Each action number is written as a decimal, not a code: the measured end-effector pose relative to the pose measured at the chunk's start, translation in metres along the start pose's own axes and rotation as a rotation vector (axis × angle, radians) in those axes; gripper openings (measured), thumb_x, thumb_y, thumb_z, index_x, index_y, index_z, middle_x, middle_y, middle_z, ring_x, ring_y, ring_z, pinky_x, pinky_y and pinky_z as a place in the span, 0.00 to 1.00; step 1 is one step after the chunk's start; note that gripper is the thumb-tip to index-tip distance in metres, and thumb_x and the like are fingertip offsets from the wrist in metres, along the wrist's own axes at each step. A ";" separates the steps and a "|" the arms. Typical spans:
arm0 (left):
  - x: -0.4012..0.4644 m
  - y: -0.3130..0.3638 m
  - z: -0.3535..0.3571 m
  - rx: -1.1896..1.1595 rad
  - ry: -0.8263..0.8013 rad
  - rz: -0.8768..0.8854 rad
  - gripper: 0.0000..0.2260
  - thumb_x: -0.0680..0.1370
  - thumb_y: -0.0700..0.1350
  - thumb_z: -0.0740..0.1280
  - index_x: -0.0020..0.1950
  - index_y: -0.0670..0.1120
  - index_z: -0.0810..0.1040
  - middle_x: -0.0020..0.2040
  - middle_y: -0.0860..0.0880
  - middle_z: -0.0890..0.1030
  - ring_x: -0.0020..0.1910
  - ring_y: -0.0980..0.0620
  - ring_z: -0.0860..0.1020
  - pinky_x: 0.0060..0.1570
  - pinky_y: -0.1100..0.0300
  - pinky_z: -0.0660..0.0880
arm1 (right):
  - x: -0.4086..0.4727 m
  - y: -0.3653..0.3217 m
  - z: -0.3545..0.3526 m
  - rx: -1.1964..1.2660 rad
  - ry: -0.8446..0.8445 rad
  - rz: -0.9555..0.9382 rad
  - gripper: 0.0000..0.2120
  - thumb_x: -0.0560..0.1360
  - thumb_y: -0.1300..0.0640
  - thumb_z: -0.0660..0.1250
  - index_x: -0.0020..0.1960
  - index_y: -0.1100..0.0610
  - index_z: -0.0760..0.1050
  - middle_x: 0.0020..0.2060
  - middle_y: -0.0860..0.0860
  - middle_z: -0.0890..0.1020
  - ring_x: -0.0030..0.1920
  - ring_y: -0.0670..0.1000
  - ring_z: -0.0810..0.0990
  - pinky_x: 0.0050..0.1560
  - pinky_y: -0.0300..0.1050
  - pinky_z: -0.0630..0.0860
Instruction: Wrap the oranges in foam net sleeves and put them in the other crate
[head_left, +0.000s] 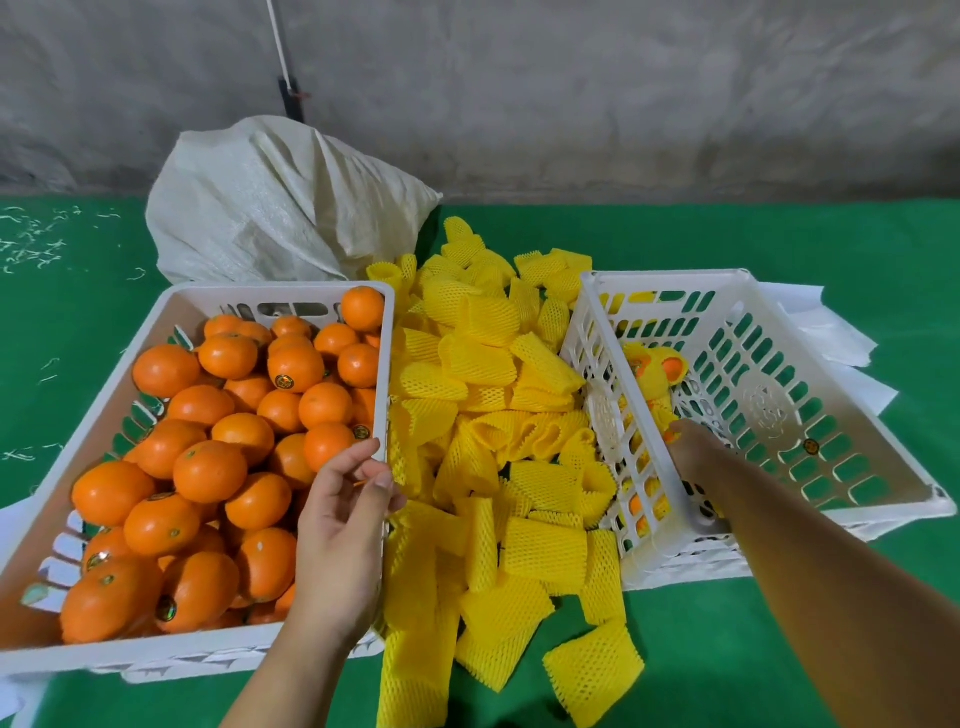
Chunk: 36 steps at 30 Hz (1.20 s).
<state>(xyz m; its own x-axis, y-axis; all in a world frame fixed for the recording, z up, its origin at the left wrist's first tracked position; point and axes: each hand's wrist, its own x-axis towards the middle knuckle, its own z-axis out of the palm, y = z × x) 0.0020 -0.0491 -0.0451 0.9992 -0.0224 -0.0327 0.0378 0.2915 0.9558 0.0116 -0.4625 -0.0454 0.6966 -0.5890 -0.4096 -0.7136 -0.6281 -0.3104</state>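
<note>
A white crate (171, 299) on the left is heaped with bare oranges (210, 470). Between the two crates lies a pile of yellow foam net sleeves (483, 426). The white slatted crate (841, 415) on the right holds wrapped oranges (654, 371) along its left wall. My left hand (345, 525) hovers over the left crate's right rim, fingers loosely curled, holding nothing. My right hand (691, 452) reaches down inside the right crate, touching a sleeved orange (665, 410); whether its fingers grip it is hidden.
A white woven sack (270, 208) slumps behind the left crate. White paper sheets (831, 332) lie under and behind the right crate. Green cloth (727, 649) covers the table, and a grey wall (571, 93) stands behind.
</note>
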 end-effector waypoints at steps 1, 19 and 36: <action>0.000 0.001 0.001 -0.028 0.013 -0.020 0.16 0.78 0.54 0.73 0.65 0.57 0.81 0.50 0.48 0.81 0.50 0.50 0.81 0.49 0.57 0.81 | -0.005 -0.002 -0.003 0.046 0.053 -0.011 0.18 0.83 0.59 0.63 0.71 0.64 0.72 0.67 0.65 0.76 0.64 0.64 0.76 0.57 0.51 0.72; 0.041 0.015 -0.068 1.690 -0.409 0.240 0.30 0.82 0.57 0.69 0.82 0.56 0.64 0.73 0.48 0.66 0.66 0.41 0.68 0.68 0.49 0.68 | -0.152 -0.101 0.139 -0.124 -0.473 -0.518 0.32 0.78 0.43 0.69 0.79 0.41 0.64 0.83 0.54 0.54 0.82 0.60 0.49 0.78 0.51 0.54; 0.015 0.052 -0.043 0.735 0.048 0.283 0.19 0.77 0.54 0.77 0.65 0.57 0.74 0.53 0.62 0.80 0.48 0.62 0.80 0.39 0.62 0.77 | -0.178 -0.124 0.089 1.117 0.065 -0.494 0.15 0.79 0.52 0.72 0.59 0.39 0.69 0.44 0.36 0.79 0.39 0.33 0.77 0.38 0.29 0.74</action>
<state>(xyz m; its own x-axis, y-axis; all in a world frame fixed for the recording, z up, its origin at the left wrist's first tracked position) 0.0197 0.0070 -0.0081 0.9698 0.0041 0.2440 -0.2189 -0.4273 0.8772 -0.0308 -0.2346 -0.0101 0.8903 -0.4554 -0.0052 -0.0204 -0.0284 -0.9994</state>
